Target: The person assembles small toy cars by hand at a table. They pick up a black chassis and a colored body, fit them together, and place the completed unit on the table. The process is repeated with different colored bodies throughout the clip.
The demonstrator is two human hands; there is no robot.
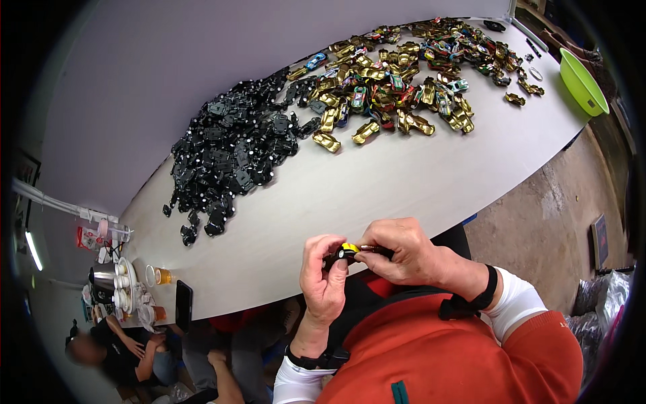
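Close to the table's near edge, my left hand [321,286] is closed around a small toy car [348,250] with yellow and black parts and a pale wheel. My right hand [407,250] meets it from the right, thumb and fingers pinched together. A small dark, brownish piece [369,248] shows between those fingertips, too covered to name. Beyond my hands lies a heap of black toy car bases [232,145] with small wheels. To its right spreads a pile of toy car bodies [367,132], mostly gold, some in other colours.
A green bowl [582,84] stands at the table's right edge. Left, a phone [184,305], a cup of amber drink [161,276] and a tray of white cups [124,286] are on the table. A seated person [128,350] is at the lower left.
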